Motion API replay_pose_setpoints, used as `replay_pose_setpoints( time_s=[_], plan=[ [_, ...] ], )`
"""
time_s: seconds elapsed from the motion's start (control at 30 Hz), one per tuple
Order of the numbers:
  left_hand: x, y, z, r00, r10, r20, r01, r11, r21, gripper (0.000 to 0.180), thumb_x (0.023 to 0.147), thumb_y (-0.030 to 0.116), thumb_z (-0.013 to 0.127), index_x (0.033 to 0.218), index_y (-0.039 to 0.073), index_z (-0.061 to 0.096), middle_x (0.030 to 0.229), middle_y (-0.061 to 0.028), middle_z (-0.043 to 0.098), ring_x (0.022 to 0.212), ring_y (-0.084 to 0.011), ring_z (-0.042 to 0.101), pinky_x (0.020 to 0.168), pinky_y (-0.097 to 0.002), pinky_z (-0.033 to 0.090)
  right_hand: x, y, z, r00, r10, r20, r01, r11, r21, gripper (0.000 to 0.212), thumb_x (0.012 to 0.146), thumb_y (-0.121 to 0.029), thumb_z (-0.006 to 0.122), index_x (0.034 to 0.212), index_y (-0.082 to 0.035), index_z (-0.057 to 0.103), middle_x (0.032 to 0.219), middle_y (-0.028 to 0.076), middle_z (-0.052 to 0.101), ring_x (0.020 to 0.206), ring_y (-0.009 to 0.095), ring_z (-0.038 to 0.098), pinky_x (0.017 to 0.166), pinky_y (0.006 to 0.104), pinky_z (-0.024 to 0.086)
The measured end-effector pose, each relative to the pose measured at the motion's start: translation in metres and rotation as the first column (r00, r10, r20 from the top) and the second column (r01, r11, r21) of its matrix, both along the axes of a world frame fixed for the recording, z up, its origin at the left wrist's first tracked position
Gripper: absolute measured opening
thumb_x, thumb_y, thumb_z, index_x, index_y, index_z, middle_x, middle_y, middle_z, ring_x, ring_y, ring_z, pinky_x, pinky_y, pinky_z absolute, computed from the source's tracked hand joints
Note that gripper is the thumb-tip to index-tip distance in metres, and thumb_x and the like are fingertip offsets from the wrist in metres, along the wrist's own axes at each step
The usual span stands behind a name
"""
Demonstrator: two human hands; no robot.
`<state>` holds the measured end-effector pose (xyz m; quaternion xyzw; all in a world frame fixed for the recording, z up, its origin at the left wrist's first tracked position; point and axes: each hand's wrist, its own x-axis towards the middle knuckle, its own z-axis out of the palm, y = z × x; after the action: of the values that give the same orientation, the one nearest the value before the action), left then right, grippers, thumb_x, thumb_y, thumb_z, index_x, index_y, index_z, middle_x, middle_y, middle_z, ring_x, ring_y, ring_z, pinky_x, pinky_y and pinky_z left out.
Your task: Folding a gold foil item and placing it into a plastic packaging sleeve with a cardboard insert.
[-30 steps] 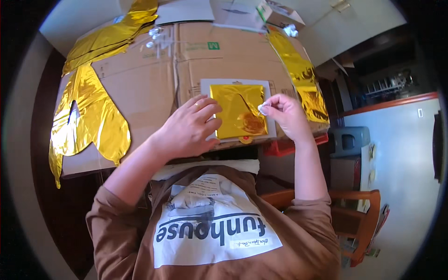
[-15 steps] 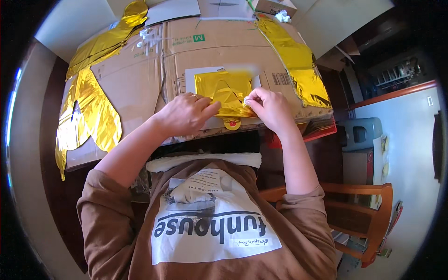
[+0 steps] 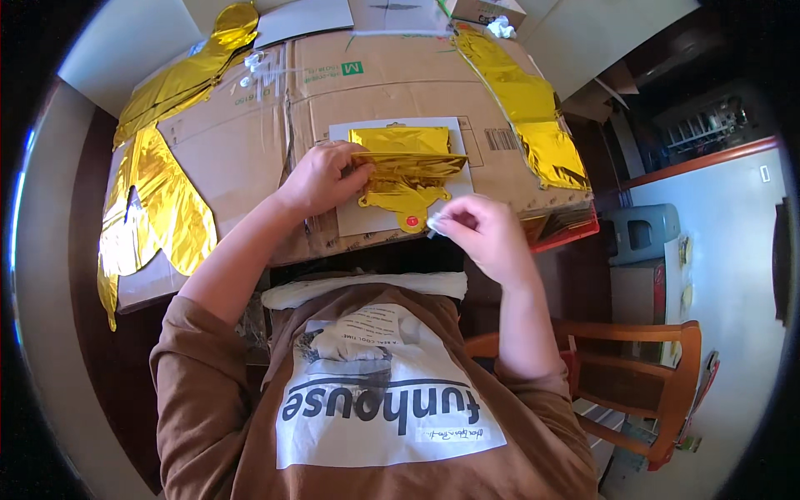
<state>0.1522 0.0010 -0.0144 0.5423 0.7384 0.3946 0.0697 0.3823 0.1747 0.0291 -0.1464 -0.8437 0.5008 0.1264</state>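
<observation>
A folded gold foil balloon [image 3: 408,171] lies on a white card [image 3: 352,218] at the near edge of the cardboard. My left hand [image 3: 323,177] is closed on the left end of its raised fold, thumb against fingers. The balloon's rounded tab [image 3: 412,223], with a red spot, points toward me over the card's near edge. Just right of this tab, my right hand [image 3: 485,235] pinches a small white piece [image 3: 433,223], perhaps crumpled tissue. Fingers hide most of that piece.
Flat cardboard [image 3: 237,133] covers the table. Gold foil shapes lie along its left [image 3: 167,179] and right [image 3: 533,117] sides. Crumpled white tissue [image 3: 502,28] sits at the far right. A wooden chair [image 3: 637,333] and a grey-blue stool [image 3: 642,232] stand to the right.
The near part of the foil is now folded up and away from me, held by my left hand. My right hand has left the foil and moved nearer, still pinching the white piece.
</observation>
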Motion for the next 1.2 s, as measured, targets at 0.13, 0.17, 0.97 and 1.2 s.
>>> replay_pose_setpoints(
  time_s=[0.13,0.17,0.97,1.2],
  plan=[
    [0.000,0.004,0.001,0.997,0.027,-0.070,-0.023,0.998,0.050,0.023,0.090,0.016,0.070,0.104,-0.003,0.069,0.088,-0.0209,0.070,0.079,-0.0382,0.068,0.074,-0.0440,0.056,-0.048,-0.007,-0.022,0.988,-0.130,0.088,0.113,0.977,0.179,0.022,0.088,-0.012,0.075,0.104,0.003,0.070,0.080,0.012,0.073,0.072,0.019,0.071,0.069,0.0320,0.055],
    [-0.001,0.004,0.001,0.997,0.036,-0.068,-0.030,0.996,0.079,0.023,0.090,0.016,0.070,0.104,-0.002,0.069,0.089,-0.0208,0.070,0.079,-0.0384,0.068,0.074,-0.0440,0.056,-0.056,-0.009,-0.020,0.978,-0.179,0.109,0.144,0.951,0.273,0.025,0.088,-0.009,0.076,0.108,0.004,0.069,0.084,0.013,0.075,0.076,0.020,0.073,0.071,0.0318,0.056],
    [0.004,-0.013,0.002,0.979,-0.124,-0.162,0.137,0.988,0.073,0.023,0.087,0.005,0.072,0.110,0.002,0.067,0.093,-0.0199,0.072,0.084,-0.0374,0.072,0.076,-0.0419,0.060,-0.010,-0.006,-0.027,0.937,0.136,-0.321,0.105,0.768,0.631,0.014,0.080,-0.008,0.077,0.091,-0.008,0.069,0.091,0.003,0.065,0.086,0.024,0.062,0.079,0.0382,0.050],
    [0.002,-0.010,0.005,0.989,-0.089,-0.114,0.093,0.995,0.031,0.021,0.091,0.010,0.071,0.109,0.001,0.067,0.086,-0.0217,0.071,0.074,-0.0383,0.071,0.068,-0.0446,0.057,-0.057,-0.008,-0.034,0.889,0.024,-0.458,0.376,0.532,0.759,0.017,0.080,-0.004,0.073,0.096,-0.009,0.068,0.083,0.004,0.060,0.068,0.026,0.062,0.063,0.0381,0.051]
  ],
)
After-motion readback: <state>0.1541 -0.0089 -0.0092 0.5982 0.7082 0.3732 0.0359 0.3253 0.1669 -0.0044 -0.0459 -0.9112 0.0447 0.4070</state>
